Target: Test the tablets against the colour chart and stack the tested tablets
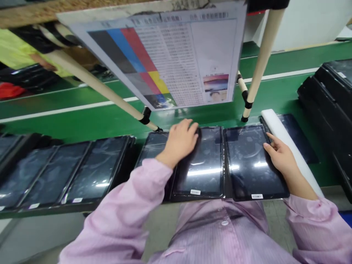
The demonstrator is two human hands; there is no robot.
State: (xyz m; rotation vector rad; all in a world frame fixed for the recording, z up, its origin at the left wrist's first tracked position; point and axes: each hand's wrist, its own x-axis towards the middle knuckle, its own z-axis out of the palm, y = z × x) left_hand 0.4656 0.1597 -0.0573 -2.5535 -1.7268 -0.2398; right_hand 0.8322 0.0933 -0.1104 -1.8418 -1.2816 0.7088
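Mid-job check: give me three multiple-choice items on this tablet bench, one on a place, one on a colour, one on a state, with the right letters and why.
1. Where does the left hand rest?
A. on the top left corner of the middle tablet
B. on the hanging chart
C. on the white foam strip

2. What colour is the belt behind the tablets?
A. blue
B. green
C. grey

3. What state are the two tablet screens before the person in?
A. lit with a picture
B. cracked
C. dark

A: the palm and fingers cover that tablet's upper left edge.
B: the belt is green with a white stripe.
C: both the middle tablet and the right tablet show only black glass with reflections.
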